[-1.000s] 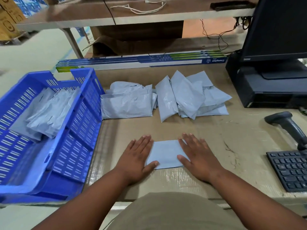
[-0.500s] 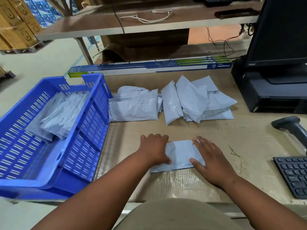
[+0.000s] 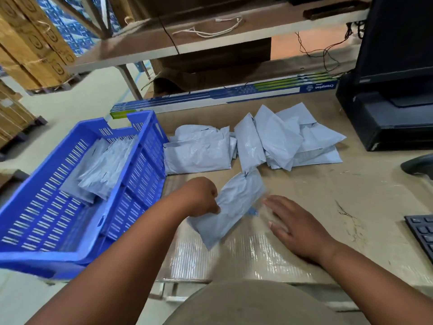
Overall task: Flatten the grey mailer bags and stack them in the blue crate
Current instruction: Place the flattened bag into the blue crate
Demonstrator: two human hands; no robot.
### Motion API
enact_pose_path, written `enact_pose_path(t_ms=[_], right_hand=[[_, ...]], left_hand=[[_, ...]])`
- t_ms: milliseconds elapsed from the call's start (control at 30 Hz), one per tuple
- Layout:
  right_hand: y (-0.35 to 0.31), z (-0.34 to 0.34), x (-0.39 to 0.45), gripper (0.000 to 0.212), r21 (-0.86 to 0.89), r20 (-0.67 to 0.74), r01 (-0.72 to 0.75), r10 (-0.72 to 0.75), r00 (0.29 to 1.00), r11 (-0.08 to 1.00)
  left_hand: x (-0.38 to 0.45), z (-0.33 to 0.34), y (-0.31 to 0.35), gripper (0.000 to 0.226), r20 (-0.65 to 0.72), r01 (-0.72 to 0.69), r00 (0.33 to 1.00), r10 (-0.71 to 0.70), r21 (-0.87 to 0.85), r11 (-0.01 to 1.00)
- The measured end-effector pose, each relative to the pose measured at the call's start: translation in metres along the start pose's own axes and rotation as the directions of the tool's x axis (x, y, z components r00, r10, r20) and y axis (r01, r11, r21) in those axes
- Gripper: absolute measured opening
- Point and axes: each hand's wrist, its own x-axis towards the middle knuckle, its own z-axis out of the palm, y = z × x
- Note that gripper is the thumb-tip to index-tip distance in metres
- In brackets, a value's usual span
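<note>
The left hand (image 3: 203, 196) gripped the left edge of one grey mailer bag (image 3: 230, 207), fingers curled round it, and held it tilted and partly lifted off the cardboard-covered table (image 3: 304, 184). The bag was just right of the blue crate (image 3: 70, 219), its lower corner near the table's front edge. The right hand (image 3: 296, 227) lay right of the bag, fingers straight and spread, palm down over the table, gripping nothing; whether it touched the bag could not be told. Inside the crate lay a stack of flattened mailers (image 3: 103, 170). Behind the held bag, to the crate's right, lay a loose pile of mailers (image 3: 257, 141). A keyboard (image 3: 421, 233) showed well right of the crate.
</note>
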Motion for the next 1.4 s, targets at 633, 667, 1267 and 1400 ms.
enact_pose_path(t_ms=[633,667,1267,1400], right_hand=[[-0.269,0.034,0.240,0.047,0.025,0.059,0.466,-0.466,0.883,0.885],[-0.276,0.039,0.249,0.047,-0.001,0.064,0.469,-0.468,0.881,0.883],[-0.288,0.098,0.279,0.028,0.045,0.119,0.244,-0.247,0.962,0.969],[-0.290,0.099,0.275,0.032,0.076,0.085,0.234,-0.240,0.967,0.969]], left_hand=[[-0.094,-0.139,-0.236,0.033,-0.501,0.267,0.759,-0.415,-0.342,0.901],[-0.091,-0.141,-0.246,0.028,-0.489,0.274,0.766,-0.418,-0.339,0.900],[0.074,-0.063,-0.271,0.016,-0.271,0.211,0.904,-0.330,-0.387,0.898],[0.082,-0.054,-0.282,0.021,-0.287,0.261,0.876,-0.387,-0.394,0.881]])
